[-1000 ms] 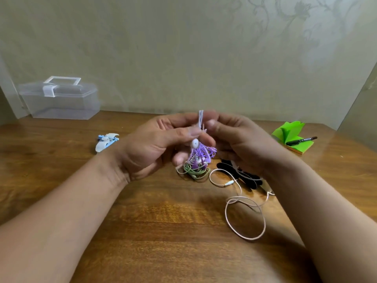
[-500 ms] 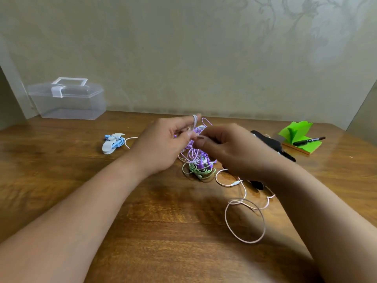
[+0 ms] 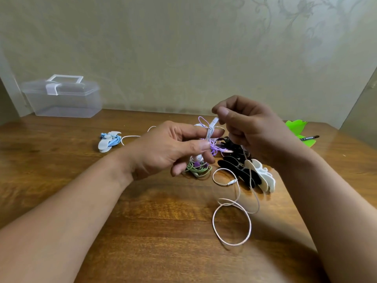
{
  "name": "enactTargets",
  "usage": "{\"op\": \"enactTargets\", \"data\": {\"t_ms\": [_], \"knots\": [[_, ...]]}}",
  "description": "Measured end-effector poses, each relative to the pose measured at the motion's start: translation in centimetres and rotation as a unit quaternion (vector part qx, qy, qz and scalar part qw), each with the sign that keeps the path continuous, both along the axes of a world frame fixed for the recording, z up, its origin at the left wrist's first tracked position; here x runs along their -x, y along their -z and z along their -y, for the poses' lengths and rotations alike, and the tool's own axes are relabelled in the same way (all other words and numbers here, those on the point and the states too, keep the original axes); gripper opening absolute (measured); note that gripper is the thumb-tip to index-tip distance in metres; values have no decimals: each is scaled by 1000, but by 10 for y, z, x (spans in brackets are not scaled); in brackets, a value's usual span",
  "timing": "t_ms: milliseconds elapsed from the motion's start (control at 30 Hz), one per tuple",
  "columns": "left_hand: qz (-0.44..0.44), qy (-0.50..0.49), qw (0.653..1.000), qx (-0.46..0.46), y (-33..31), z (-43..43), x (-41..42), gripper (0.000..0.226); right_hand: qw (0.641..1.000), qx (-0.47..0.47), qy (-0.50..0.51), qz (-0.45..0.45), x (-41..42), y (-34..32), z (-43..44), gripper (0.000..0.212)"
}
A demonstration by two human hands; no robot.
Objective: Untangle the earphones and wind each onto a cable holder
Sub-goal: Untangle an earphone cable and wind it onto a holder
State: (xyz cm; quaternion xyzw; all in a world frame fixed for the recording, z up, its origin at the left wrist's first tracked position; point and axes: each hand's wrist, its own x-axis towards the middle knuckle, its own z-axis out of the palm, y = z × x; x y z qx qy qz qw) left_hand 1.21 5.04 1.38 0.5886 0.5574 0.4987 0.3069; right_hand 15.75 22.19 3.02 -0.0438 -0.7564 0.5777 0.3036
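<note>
Left hand (image 3: 169, 150) pinches the purple-and-green earphone tangle (image 3: 199, 168), right hand (image 3: 253, 129) pinches the thin white cable (image 3: 214, 122) — we'd ease it out slowly, no yanking.

You have bare wood on the near left of the table (image 3: 142, 231), between your forearms and out past your left arm, so a hand passes freely there. The middle is crowded: the earphone tangle (image 3: 199, 170) lies under your left hand (image 3: 169, 148), which grips its raised strands. The pale cable (image 3: 230, 227) pinched by your right hand (image 3: 251, 127) drops in loops across the near right. Just beside your right wrist the pile of cable holders (image 3: 238, 168) blocks that side. The wound blue earphones (image 3: 109, 139) lie well apart to the left. The clear box (image 3: 63, 99) fills the back left corner, and the green notes (image 3: 295, 127) and marker (image 3: 310, 137) take the far right.
</note>
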Motion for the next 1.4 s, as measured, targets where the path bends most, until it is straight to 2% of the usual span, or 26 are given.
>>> {"op": "enactTargets", "data": {"t_ms": [133,300,400,467,533,667,733,833,967,1033,1133,1200,1300,1400], "knots": [[47,6,999,-23,1,-3,0,39,999,45,-20,16,6,10,2,12],[62,-33,995,-68,2,-6,2,32,999,47,-10,25,9,14,10,16],[89,-68,988,-104,4,-8,2,31,998,38,-12,41,11,16,15,31],[119,-92,981,-118,5,-11,3,33,998,-1,-4,57,15,20,19,21],[124,-120,976,-132,6,-12,5,32,992,-78,7,94,16,24,23,20],[55,-203,966,-151,6,-12,7,37,970,-177,36,162,10,16,30,21],[-23,-230,962,-142,8,-12,9,37,961,-218,63,160,7,10,30,22],[-159,-215,958,-107,13,-11,16,37,957,-232,89,149,2,4,28,23],[-258,-167,951,-43,13,-9,12,36,959,-228,121,117,-2,-2,18,22],[-235,-132,963,-23,10,-7,7,34,964,-213,128,93,-4,-5,16,23],[-149,-72,986,0,6,-2,2,31,980,-150,116,58,-6,-8,15,18],[-101,-15,995,-8,2,2,-3,29,994,-75,73,42,-6,-8,12,15],[-30,23,999,-19,-1,1,-1,41,998,49,-21,41,-1,1,8,16],[34,40,998,-40,-2,0,-1,48,992,80,-60,71,6,14,13,17]]}}
